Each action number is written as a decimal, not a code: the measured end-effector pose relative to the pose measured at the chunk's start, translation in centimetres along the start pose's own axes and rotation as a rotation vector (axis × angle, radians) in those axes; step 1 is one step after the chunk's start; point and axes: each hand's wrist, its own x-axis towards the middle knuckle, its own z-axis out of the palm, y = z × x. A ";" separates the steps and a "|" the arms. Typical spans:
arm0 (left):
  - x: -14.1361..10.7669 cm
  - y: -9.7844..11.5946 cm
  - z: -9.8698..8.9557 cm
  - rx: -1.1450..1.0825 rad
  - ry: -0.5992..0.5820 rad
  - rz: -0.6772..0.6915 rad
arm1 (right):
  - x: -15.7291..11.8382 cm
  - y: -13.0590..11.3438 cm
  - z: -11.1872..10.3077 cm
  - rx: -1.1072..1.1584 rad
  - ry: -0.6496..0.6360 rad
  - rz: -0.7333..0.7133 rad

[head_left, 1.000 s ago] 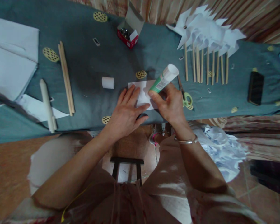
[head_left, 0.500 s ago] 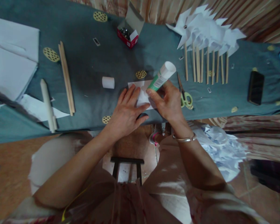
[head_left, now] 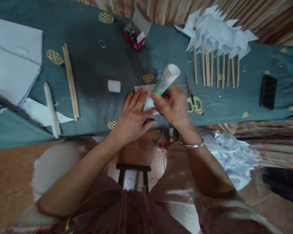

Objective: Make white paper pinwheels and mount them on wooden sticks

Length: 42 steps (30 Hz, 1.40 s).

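Right now, the left hand (head_left: 134,117) is lying palm down with its fingers spread, the fingertips resting on the small white paper (head_left: 149,101) and holding nothing in a grip. The right hand (head_left: 177,105) is closing its fingers around a green and white glue stick (head_left: 163,83), which is tilting over the paper, its white end pointing up and away from the person. Whether the lower end is touching the paper is hard to tell, as the fingers are hiding it.

The paper is lying flat near the front edge of the cloth-covered worktop (head_left: 92,68). To its left a short white cylinder (head_left: 114,86) is lying on its side, and farther left are resting wooden sticks (head_left: 71,81), a long pale tool (head_left: 51,109) and a stack of white sheets (head_left: 14,61). Beyond the paper an open red box (head_left: 134,39) is holding small shiny pieces. To the paper's right, green-handled scissors (head_left: 194,103) are lying just beside the right hand; farther right, a row of white pinwheels (head_left: 217,32) and a dark phone (head_left: 268,92) are resting.
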 end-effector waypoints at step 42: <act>0.0 -0.5 0.0 0.011 -0.027 0.002 | -1.2 0.6 -0.7 0.019 -0.011 -0.004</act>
